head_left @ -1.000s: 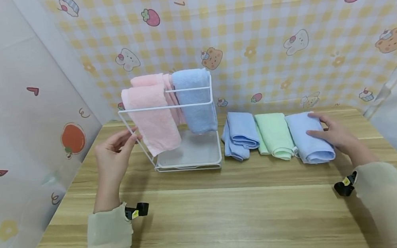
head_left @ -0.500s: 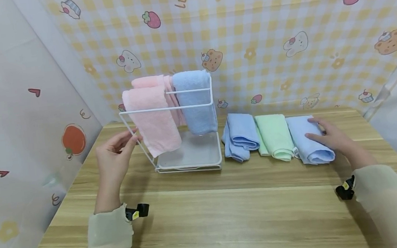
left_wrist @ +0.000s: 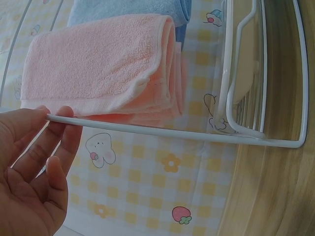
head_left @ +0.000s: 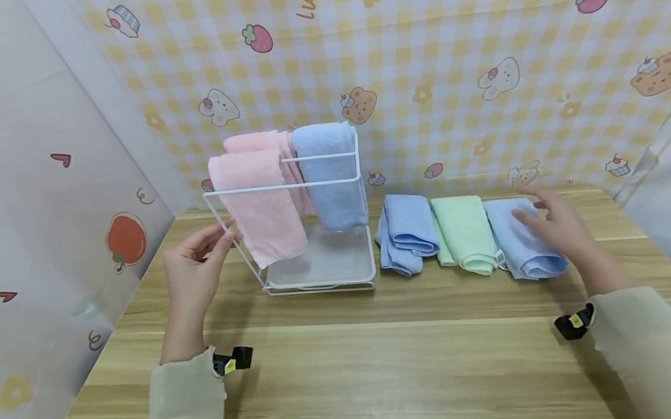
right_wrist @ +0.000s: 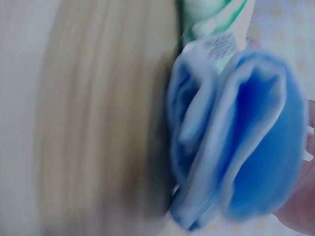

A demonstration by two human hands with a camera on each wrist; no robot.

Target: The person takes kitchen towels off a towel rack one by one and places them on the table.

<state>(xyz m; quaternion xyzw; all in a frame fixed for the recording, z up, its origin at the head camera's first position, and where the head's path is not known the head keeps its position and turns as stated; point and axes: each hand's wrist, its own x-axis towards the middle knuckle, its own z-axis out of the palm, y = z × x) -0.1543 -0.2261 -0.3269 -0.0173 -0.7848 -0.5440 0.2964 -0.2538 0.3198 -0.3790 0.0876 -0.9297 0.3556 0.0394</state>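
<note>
My left hand (head_left: 193, 274) pinches the left side wire of a white wire towel rack (head_left: 285, 187) between thumb and fingers. In the left wrist view the fingertips (left_wrist: 64, 112) lie on that wire. Folded pink towels (head_left: 259, 210) and a blue towel (head_left: 333, 183) hang over the rack's bars. A folded blue towel (head_left: 517, 239) lies at the right end of a row on the table, and my right hand (head_left: 562, 228) is over its right side with fingers spread. The right wrist view blurs this towel's folds (right_wrist: 246, 142); whether the fingertips touch it I cannot tell.
A pale tray (head_left: 328, 264) sits in the rack's base. Between the rack and my right hand lie a folded blue towel (head_left: 407, 229) and a green towel (head_left: 465, 231) on the wooden table (head_left: 400, 378). A patterned cloth wall (head_left: 417, 46) stands behind.
My right hand has shifted slightly left over the right-hand blue towel, and its fingers look looser. The left hand keeps its grip on the rack. The head view has tilted slightly.
</note>
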